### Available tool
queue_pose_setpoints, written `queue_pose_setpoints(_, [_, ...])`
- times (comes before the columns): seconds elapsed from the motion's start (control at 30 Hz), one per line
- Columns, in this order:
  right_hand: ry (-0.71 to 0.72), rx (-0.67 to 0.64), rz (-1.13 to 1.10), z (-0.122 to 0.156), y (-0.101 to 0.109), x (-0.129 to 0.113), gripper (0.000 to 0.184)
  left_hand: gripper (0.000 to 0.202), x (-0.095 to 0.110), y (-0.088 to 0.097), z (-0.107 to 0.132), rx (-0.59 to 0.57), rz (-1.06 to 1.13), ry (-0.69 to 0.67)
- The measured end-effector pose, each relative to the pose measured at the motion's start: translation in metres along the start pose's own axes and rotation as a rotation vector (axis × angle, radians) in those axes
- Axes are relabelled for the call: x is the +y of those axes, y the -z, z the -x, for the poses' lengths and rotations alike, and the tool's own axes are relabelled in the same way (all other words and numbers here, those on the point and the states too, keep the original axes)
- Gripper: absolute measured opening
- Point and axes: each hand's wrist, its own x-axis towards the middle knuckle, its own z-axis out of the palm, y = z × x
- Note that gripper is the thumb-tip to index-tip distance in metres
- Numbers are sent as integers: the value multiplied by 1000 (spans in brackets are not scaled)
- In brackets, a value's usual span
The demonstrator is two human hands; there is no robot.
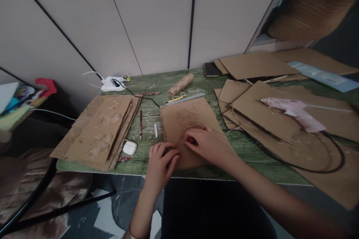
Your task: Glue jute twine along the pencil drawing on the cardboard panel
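Note:
A cardboard sheet (187, 121) with a drawn or glued pattern lies at the table's near edge. My left hand (161, 162) rests on its lower left corner with fingers curled. My right hand (207, 143) presses on the sheet's middle, fingertips bent onto a strand of twine that curves across the board. Whether either hand pinches the twine is unclear. A roll of jute twine (181, 84) lies behind the sheet, near a grey ruler (186, 98).
A stack of cardboard (102, 130) lies at left, with a red pen (141, 122) and a white earbud case (129, 147) beside it. More cardboard pieces (258, 101) and a pink glue gun (294, 112) with a black cable sit at right. A white power strip (112, 83) and a phone (211, 69) lie at the back.

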Motion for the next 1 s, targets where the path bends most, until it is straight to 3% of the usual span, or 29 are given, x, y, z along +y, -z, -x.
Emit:
queue_pose_setpoints(0.43, [-117, -33, 65, -9, 2, -9, 14, 23, -2, -4, 0, -23, -53, -8])
queue_pose_setpoints(0.63, [-82, -3, 67, -14, -1, -10, 16, 22, -2, -4, 1, -7, -74, -7])
queue_pose_setpoints(1.0, [-84, -87, -49, -15, 5, -5, 9, 21, -2, -4, 0, -55, -79, -5])
